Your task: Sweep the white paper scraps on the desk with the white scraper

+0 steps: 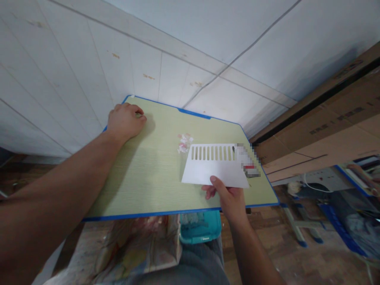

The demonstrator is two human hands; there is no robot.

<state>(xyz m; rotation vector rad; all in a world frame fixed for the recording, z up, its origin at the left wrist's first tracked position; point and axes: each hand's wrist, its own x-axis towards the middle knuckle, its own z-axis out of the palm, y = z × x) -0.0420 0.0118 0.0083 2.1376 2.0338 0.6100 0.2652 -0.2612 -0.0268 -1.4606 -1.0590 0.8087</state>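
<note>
My right hand (pixel 227 196) grips the near edge of a white sheet (pixel 212 170), thumb on top and fingers underneath. A row of several narrow slots is cut along the far side of the sheet, and the table surface shows through them. At the far left corner of the table, my left hand (pixel 126 122) has its fingers curled in. Whatever may be between its thumb and fingers is too small to make out. A small heap of white and pink scraps (pixel 184 143) lies just beyond the sheet's left corner.
The pale green table (pixel 142 170) has a blue rim and stands by a white panelled wall (pixel 142 59). A pixelated item (pixel 251 168) lies right of the sheet. Below the near edge are a teal bin (pixel 202 233) and a bag (pixel 154 245). Cardboard boxes (pixel 326 122) stand right.
</note>
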